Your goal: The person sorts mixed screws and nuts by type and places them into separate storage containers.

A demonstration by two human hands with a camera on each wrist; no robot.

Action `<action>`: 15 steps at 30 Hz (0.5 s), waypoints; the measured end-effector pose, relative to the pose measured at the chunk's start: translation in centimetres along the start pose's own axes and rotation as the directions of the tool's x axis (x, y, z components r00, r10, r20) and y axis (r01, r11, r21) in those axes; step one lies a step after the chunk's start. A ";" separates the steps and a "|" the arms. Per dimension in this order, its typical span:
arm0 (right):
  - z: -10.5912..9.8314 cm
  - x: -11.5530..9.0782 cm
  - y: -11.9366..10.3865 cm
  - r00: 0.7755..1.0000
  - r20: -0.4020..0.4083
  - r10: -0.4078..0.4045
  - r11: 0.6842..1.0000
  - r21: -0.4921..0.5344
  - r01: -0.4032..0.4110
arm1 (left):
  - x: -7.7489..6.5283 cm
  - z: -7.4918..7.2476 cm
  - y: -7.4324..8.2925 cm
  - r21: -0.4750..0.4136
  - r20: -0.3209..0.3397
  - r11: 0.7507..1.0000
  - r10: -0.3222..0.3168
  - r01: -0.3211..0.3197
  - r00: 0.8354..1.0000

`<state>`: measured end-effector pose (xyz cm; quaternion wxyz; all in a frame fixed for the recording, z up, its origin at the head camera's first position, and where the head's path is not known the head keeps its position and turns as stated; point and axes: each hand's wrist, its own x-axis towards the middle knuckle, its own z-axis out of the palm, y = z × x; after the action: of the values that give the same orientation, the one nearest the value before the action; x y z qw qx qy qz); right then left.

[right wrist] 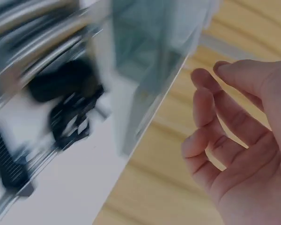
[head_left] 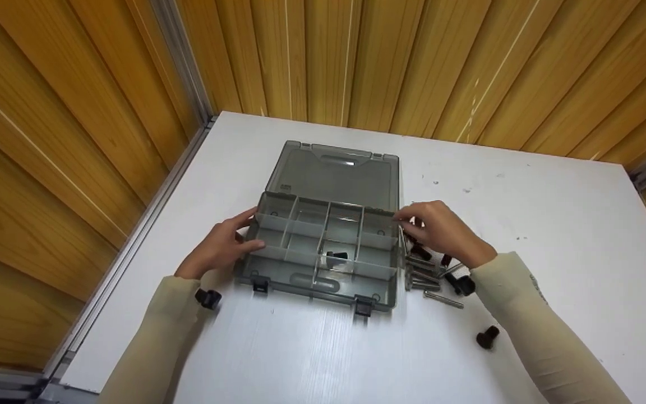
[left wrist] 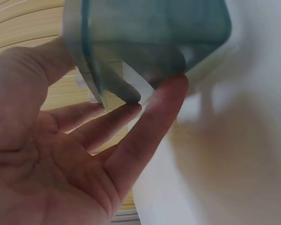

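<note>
A smoky, see-through compartment box (head_left: 289, 287) lies on the white table with its lid (head_left: 334, 175) folded back. My left hand (head_left: 219, 247) grips its left end, the thumb at the rim and fingers against the wall. In the left wrist view, fingertips touch the box wall (left wrist: 145, 28). My right hand (head_left: 441, 227) hovers by the right rear corner; its fingers (right wrist: 232, 110) are loosely bent with nothing between them. One black bolt (head_left: 335, 258) sits in a middle compartment. Silver and black bolts (head_left: 424, 275) lie piled between the box and my right wrist.
A separate black bolt (head_left: 488, 336) lies nearer the front, left of the right sleeve (head_left: 530, 320). Two black latches (head_left: 364, 306) hang off the box's front edge. Wood-patterned walls (head_left: 384, 62) and a metal frame (head_left: 132, 207) border the table.
</note>
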<state>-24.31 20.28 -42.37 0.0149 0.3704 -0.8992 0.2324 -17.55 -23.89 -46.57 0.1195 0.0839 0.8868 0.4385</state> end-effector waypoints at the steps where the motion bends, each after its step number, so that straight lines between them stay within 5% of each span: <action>1: -0.1 -0.6 0.6 0.999 0.008 0.031 1.000 0.001 -0.031 | 0.0 0.0 0.0 0.004 0.002 1.000 0.001 -0.001 1.000; 15: -0.5 -7.3 5.2 0.939 0.093 0.332 0.943 -0.047 -0.329 | -0.1 0.1 -0.2 0.008 -0.012 1.000 0.009 -0.009 1.000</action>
<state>-22.60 28.55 -45.54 -0.0637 0.2250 -0.9517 0.1988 -17.41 -24.00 -46.77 0.1120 0.0859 0.8889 0.4358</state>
